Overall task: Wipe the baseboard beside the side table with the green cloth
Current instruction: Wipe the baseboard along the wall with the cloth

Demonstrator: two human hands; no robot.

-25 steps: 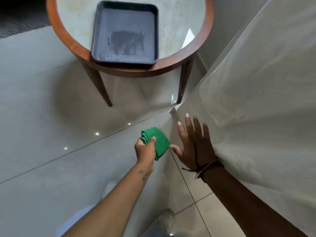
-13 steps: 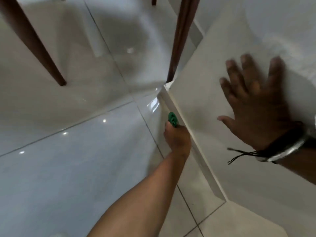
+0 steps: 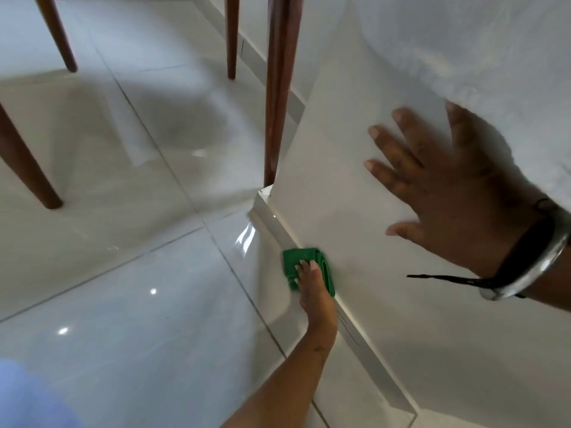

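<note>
The folded green cloth (image 3: 293, 264) lies flat against the white baseboard (image 3: 364, 344), which runs along the foot of the white wall (image 3: 340, 168). My left hand (image 3: 313, 288) presses the cloth onto the baseboard with its fingers spread over it. Higher up, my right hand (image 3: 445, 193) rests flat on the wall, fingers apart, holding nothing. Just beyond the baseboard's far end stands a brown wooden leg of the side table (image 3: 278, 97).
Other table legs (image 3: 24, 168) stand on the glossy grey tiled floor (image 3: 123, 273) to the left and behind. A white drape (image 3: 494, 41) hangs over the wall at the upper right. A blue blur (image 3: 27, 400) fills the lower left corner.
The view has dropped close to the floor. My left hand moved from the air onto the baseboard and now presses the cloth flat. My right hand shifted up onto the wall.
</note>
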